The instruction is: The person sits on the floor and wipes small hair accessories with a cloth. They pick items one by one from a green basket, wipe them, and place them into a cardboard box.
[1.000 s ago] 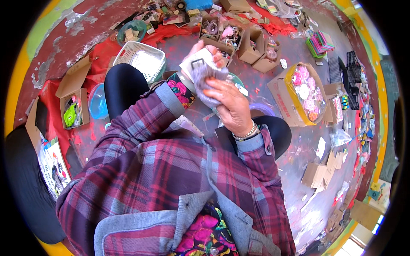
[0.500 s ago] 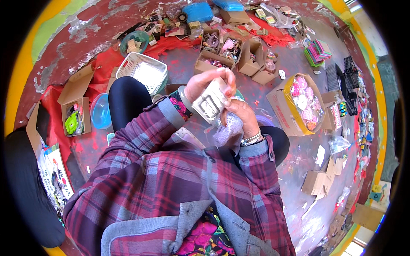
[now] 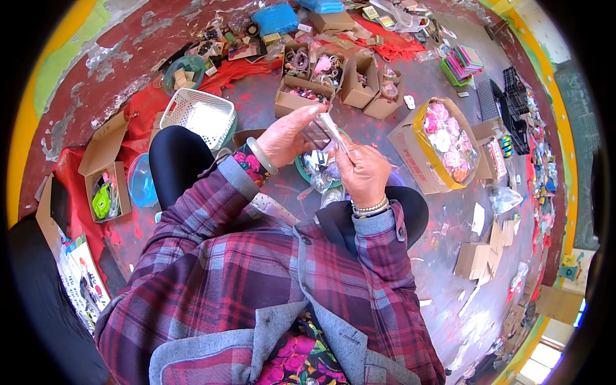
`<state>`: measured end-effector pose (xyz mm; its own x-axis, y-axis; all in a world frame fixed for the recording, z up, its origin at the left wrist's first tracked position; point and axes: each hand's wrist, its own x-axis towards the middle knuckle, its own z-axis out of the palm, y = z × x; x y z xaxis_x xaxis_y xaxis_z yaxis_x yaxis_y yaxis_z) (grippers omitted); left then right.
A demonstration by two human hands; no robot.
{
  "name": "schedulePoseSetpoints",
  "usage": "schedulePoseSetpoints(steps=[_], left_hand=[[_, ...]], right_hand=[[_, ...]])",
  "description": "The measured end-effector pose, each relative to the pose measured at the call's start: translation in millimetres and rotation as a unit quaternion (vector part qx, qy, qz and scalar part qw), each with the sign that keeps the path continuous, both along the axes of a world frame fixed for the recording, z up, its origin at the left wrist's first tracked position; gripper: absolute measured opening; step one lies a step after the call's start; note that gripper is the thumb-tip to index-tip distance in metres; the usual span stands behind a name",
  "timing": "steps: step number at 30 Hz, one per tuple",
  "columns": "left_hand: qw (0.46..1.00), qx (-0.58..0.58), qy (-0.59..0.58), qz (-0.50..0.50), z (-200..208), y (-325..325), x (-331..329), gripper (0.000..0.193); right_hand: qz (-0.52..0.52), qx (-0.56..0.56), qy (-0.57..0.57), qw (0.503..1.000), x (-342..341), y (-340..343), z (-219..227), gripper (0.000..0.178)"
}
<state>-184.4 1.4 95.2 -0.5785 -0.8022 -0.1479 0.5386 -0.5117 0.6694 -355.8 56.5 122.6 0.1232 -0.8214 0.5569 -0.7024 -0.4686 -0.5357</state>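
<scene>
A small white box [image 3: 332, 130], thin and turned edge-on with a dark panel on one side, is held between my two hands above my lap. My left hand [image 3: 279, 138] grips it from the left, thumb along the top and the other fingers partly hidden behind it. My right hand [image 3: 364, 174] is closed, thumb and fingers pinching its lower right end. Beneath them, between my knees, sits a green basin [image 3: 304, 172] with clear plastic-wrapped pieces [image 3: 319, 162] in it.
A white basket [image 3: 199, 115] stands beyond my left knee. Ahead are open cardboard boxes [image 3: 359, 80] of small goods. A carton of pink and white flowers [image 3: 417, 157] stands to the right. A blue basin [image 3: 142, 181] and an open box with a green item [image 3: 102, 200] lie left.
The white box has turned from showing its broad face to edge-on. The bubbly plastic that hung under my right hand is no longer in it. My view has shifted slightly.
</scene>
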Motion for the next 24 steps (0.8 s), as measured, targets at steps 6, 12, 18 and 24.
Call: schedulePoseSetpoints(steps=[6,12,18,24], left_hand=[[0.998,0.030,0.055,-0.015,-5.4,0.4,0.7,0.038],[0.997,0.037,0.046,-0.043,-2.4,1.9,9.5,0.035],[0.996,0.044,0.050,-0.064,-1.7,3.7,13.7,0.030],[0.995,0.044,0.063,-0.065,-10.1,4.0,13.5,0.028]], right_hand=[[-0.029,0.184,-0.237,0.954,-2.8,-0.1,-11.6,0.014],[-0.015,0.353,-0.577,0.737,-12.8,-3.8,6.7,0.021],[0.016,0.380,-0.651,0.657,-23.0,-6.2,-5.8,0.016],[0.031,0.374,-0.653,0.658,-27.6,-7.4,-15.3,0.015]])
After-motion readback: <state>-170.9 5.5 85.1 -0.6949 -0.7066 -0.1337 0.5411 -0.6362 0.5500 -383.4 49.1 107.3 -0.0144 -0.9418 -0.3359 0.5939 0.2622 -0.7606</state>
